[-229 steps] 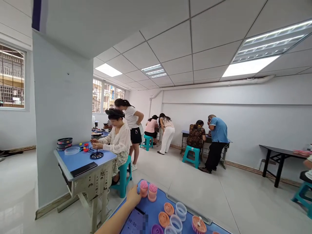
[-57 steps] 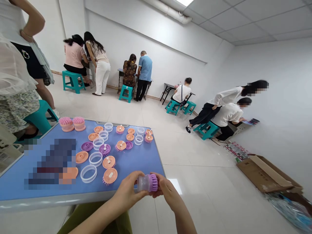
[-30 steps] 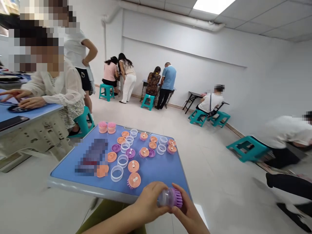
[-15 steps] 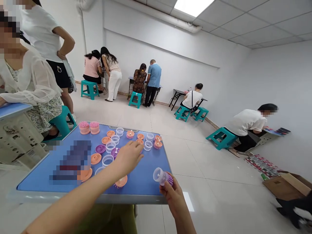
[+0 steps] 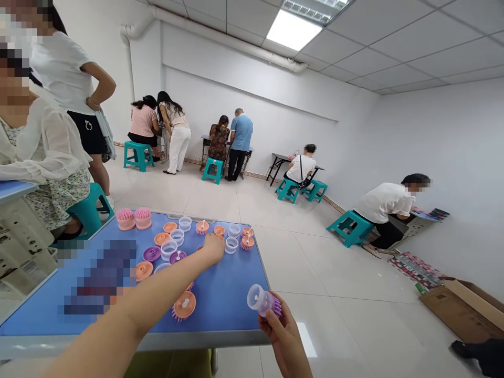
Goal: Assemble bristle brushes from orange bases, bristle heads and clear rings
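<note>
My right hand [image 5: 286, 332], closed at the table's front right corner, grips a scrub brush with purple bristles [image 5: 277, 306]. A clear plastic ring [image 5: 255, 299] sits on the brush's other side, with a small white piece inside. My left hand [image 5: 214, 249] reaches across to the far part of the table. Its fingers curl downward, and what they hold is hidden under the hand. Beside it are an orange cap [image 5: 219, 230] and a clear ring [image 5: 231, 245]. Nearer me lies an orange brush [image 5: 184, 304], bristles down, with a white piece on top.
The blue table [image 5: 232, 310] carries orange caps [image 5: 144, 271], a purple cap [image 5: 151, 254], several clear rings [image 5: 169, 249] and two pink-bristled brushes [image 5: 143, 218] at the far left. People sit and stand at other desks. A cardboard box [image 5: 460, 310] is on the floor at right.
My left hand has moved slightly farther forward, and its fingers, spread before, now curl down out of sight. My right hand keeps the brush in nearly the same place. The view has shifted slightly.
</note>
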The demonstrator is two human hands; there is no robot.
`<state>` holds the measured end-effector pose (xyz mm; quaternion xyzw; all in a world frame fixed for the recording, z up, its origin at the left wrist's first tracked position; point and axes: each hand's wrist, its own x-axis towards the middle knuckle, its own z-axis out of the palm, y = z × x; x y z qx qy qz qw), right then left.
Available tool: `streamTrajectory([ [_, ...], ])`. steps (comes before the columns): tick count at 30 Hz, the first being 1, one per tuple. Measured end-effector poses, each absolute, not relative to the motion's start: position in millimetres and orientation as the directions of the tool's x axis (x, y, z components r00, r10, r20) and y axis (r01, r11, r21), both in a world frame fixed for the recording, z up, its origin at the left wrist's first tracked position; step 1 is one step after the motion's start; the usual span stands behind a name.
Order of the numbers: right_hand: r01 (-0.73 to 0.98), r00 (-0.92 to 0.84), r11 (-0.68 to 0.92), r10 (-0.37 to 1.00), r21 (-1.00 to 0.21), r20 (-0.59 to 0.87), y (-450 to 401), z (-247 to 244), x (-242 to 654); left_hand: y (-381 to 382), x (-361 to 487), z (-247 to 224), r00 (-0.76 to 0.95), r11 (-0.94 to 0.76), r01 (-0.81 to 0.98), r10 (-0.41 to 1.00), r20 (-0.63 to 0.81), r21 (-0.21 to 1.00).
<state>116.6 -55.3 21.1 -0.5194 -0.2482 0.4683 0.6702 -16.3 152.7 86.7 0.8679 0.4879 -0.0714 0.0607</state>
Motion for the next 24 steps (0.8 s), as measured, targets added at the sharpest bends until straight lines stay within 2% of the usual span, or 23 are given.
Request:
streamTrajectory([
  [6,-0.353,0.495,0.029,0.854,-0.935,-0.161,-55,25,115,162,-12,78,0.496,-0.5,0.865,0.84,-0.22,0.04],
  [11,-0.369,0.501,0.063,0.854,-0.927,-0.141,-52,26,116,144,-24,94,0.625,-0.616,0.78,0.776,-0.087,0.109],
  [15,-0.368,0.49,0.126,0.868,-0.921,-0.077,-47,31,116,110,-39,107,0.755,-0.73,0.641,0.655,-0.024,0.235],
  [19,-0.212,0.423,0.148,0.905,-0.966,0.046,-43,33,112,77,-50,104,0.844,-0.788,0.505,0.537,-0.011,0.353],
  [21,-0.119,0.377,0.161,0.92,-0.98,0.105,-43,33,109,66,-55,100,0.858,-0.761,0.465,0.514,-0.018,0.453],
  [24,-0.047,0.338,0.153,0.932,-0.987,0.128,-46,33,102,56,-62,97,0.835,-0.631,0.464,0.546,-0.069,0.621],
])
